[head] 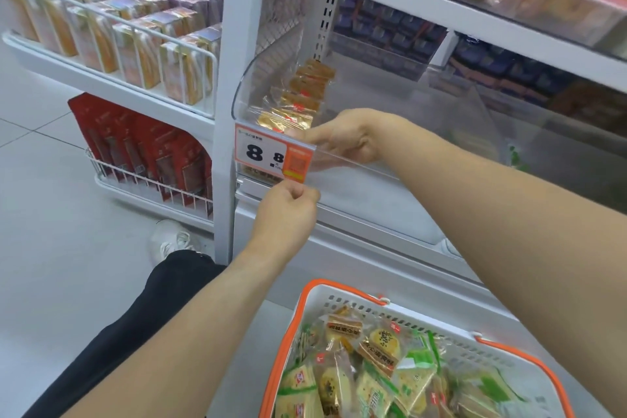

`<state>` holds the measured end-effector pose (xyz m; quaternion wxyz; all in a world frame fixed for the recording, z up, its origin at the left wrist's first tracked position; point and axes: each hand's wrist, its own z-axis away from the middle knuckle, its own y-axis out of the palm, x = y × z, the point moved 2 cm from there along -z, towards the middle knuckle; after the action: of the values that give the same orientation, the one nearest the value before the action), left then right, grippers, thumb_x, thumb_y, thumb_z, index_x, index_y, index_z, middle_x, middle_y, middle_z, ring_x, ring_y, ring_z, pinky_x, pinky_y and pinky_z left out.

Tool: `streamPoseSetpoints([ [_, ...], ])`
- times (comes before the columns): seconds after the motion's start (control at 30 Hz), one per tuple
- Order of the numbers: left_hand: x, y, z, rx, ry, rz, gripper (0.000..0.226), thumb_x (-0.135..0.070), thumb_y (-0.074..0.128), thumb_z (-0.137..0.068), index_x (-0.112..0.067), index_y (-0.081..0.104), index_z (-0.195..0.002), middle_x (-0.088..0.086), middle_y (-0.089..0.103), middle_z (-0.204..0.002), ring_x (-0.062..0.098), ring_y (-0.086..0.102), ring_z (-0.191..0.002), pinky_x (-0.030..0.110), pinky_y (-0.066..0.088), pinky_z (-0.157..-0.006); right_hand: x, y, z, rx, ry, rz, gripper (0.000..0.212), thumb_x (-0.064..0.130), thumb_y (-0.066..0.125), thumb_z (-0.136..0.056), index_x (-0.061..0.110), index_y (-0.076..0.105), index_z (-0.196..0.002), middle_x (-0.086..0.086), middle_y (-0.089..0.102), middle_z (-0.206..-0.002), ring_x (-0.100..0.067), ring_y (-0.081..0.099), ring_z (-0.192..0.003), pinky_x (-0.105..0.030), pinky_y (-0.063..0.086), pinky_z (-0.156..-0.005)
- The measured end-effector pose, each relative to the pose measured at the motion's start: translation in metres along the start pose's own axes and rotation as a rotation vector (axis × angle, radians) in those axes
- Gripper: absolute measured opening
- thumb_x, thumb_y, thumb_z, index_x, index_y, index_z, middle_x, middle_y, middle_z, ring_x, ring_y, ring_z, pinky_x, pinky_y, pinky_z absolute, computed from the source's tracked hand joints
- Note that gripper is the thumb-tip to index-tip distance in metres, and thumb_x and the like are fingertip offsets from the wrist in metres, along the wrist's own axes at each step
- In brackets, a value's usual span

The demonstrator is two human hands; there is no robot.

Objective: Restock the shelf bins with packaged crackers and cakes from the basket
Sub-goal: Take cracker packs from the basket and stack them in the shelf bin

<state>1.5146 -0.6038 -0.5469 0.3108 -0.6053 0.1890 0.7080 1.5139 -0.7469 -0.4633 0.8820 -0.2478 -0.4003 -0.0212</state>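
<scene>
Two hands: both up at the front lip of the clear shelf bin, head view only.
Left hand: fingers curled together, pinching the bottom edge of the price tag, at about 6 o'clock from the tag.
Right hand: thumb and fingers clamped on the bin's clear front lip, at 3 o'clock from the tag.
In the way: both forearms cross over the lower shelf front, and the right one covers part of the bin.
Around: wire-fronted shelf of wrapped orange cakes at 10 o'clock, red boxes under it, a white shoe on the floor.
Bin contents: a few gold-wrapped packets along its left wall.
Basket: at 5 o'clock, white with orange handles, full of packaged crackers and cakes.
</scene>
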Motion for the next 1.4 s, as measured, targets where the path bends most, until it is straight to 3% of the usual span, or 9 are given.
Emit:
streamPoseSetpoints([
  [0.07, 0.001, -0.002, 0.003, -0.009, 0.016, -0.023, 0.018, -0.021, 0.056, -0.095, -0.006, 0.066, -0.090, 0.009, 0.069, -0.086, 0.028, 0.066, -0.087, 0.048, 0.055, -0.087, -0.001, -0.010, 0.021, -0.197, -0.072, 0.086, 0.069, 0.052, 0.083, -0.073, 0.004, 0.060, -0.118, -0.012, 0.071, -0.116, -0.015, 0.075, -0.087, -0.021, 0.059, -0.062],
  [0.2, 0.003, 0.004, 0.016, 0.067, 0.044, -0.071, 0.018, -0.017, 0.054, -0.096, -0.007, 0.068, -0.090, 0.006, 0.073, -0.085, 0.017, 0.067, -0.066, 0.031, 0.047, -0.066, -0.026, -0.016, 0.086, -0.718, -0.580, 0.135, 0.017, 0.029, 0.078, -0.084, 0.016, 0.067, -0.085, 0.001, 0.072, -0.074, -0.012, 0.071, -0.066, -0.025, 0.054, -0.058],
  [0.3, 0.014, 0.017, 0.031, 0.208, 0.074, -0.234, 0.020, -0.017, 0.053, -0.097, -0.008, 0.068, -0.088, 0.007, 0.073, -0.082, 0.016, 0.066, -0.063, 0.026, 0.043, -0.061, -0.079, 0.001, 0.144, -0.925, -0.749, 0.206, 0.013, 0.016, 0.070, -0.082, 0.017, 0.062, -0.073, 0.007, 0.065, -0.064, -0.005, 0.057, -0.057, -0.015, 0.045, -0.057],
  [0.6, 0.078, 0.077, 0.105, 0.700, 0.187, -0.971, 0.023, -0.030, 0.054, -0.099, -0.012, 0.066, -0.107, 0.001, 0.065, -0.105, 0.019, 0.058, -0.092, 0.022, 0.044, -0.068, -0.317, 0.060, 0.183, -0.588, -0.210, 0.246, 0.009, 0.023, 0.069, -0.090, 0.024, 0.066, -0.082, 0.012, 0.065, -0.071, 0.000, 0.060, -0.068, -0.015, 0.046, -0.061],
  [0.8, 0.101, 0.096, 0.142, 0.632, 0.297, -1.217, 0.023, -0.033, 0.053, -0.095, -0.018, 0.062, -0.111, 0.009, 0.059, -0.123, 0.027, 0.050, -0.119, 0.038, 0.041, -0.101, -0.369, 0.087, 0.183, -0.400, -0.082, 0.291, 0.013, 0.028, 0.065, -0.094, 0.018, 0.066, -0.102, 0.005, 0.068, -0.090, -0.010, 0.064, -0.084, -0.032, 0.056, -0.078],
  [1.03, 0.117, 0.121, 0.176, 0.483, 0.348, -1.324, 0.037, -0.039, 0.046, -0.097, -0.019, 0.055, -0.128, 0.004, 0.050, -0.135, 0.026, 0.035, -0.132, 0.046, 0.026, -0.114, -0.401, 0.094, 0.197, -0.276, -0.017, 0.324, 0.038, 0.034, 0.064, -0.095, 0.017, 0.064, -0.129, -0.002, 0.066, -0.115, -0.018, 0.056, -0.105, -0.026, 0.045, -0.084],
  [1.1, 0.119, 0.127, 0.183, 0.440, 0.399, -1.262, 0.036, -0.038, 0.047, -0.097, -0.021, 0.056, -0.127, 0.001, 0.050, -0.133, 0.024, 0.033, -0.133, 0.044, 0.021, -0.116, -0.405, 0.097, 0.196, -0.278, -0.015, 0.312, 0.042, 0.045, 0.070, -0.089, 0.021, 0.064, -0.123, 0.004, 0.064, -0.109, -0.021, 0.052, -0.112, -0.033, 0.045, -0.092],
  [1.2, 0.121, 0.131, 0.190, 0.420, 0.435, -1.055, 0.026, -0.032, 0.051, -0.096, -0.022, 0.061, -0.117, -0.001, 0.054, -0.125, 0.019, 0.035, -0.126, 0.037, 0.031, -0.109, -0.403, 0.093, 0.195, -0.309, 0.000, 0.219, 0.025, 0.038, 0.077, -0.086, 0.021, 0.061, -0.098, 0.009, 0.059, -0.090, -0.019, 0.057, -0.093, -0.029, 0.045, -0.073],
  [1.4, 0.115, 0.127, 0.196, 0.393, 0.390, -0.773, 0.017, -0.024, 0.056, -0.097, -0.025, 0.061, -0.114, -0.014, 0.051, -0.117, 0.002, 0.034, -0.113, 0.023, 0.028, -0.095, -0.399, 0.055, 0.220, -0.445, 0.012, -0.033, 0.020, 0.028, 0.076, -0.089, 0.025, 0.057, -0.096, 0.006, 0.064, -0.104, -0.013, 0.062, -0.097, -0.031, 0.050, -0.083],
])
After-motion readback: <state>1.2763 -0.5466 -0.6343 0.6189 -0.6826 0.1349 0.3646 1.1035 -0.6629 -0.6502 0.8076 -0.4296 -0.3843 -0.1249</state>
